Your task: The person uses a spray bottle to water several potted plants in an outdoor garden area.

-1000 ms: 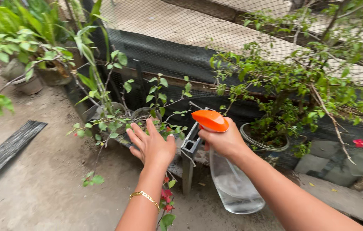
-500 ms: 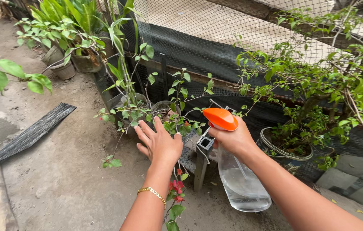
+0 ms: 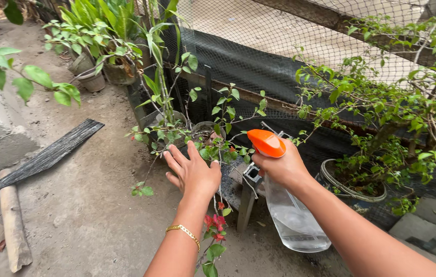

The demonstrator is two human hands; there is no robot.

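Spray bottle (image 3: 290, 210) gripped in right hand (image 3: 279, 166), left hand (image 3: 193, 172) fingers spread against small potted plant (image 3: 213, 143).

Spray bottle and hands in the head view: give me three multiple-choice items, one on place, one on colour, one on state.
1. Where is the left hand?
A. at the leafy stems of the small potted plant
B. flat on the ground
C. on the dark plank

2. What colour is the head of the spray bottle?
A. green
B. orange
C. white

3. What state is the bottle in?
A. lying on the ground
B. held up, partly filled with clear liquid
C. standing empty in a pot

Answers:
1 A, its spread fingers reach into the leaves.
2 B, the orange top shows above the right hand.
3 B, the right hand's grip wraps the neck, and liquid sits low in the clear body.
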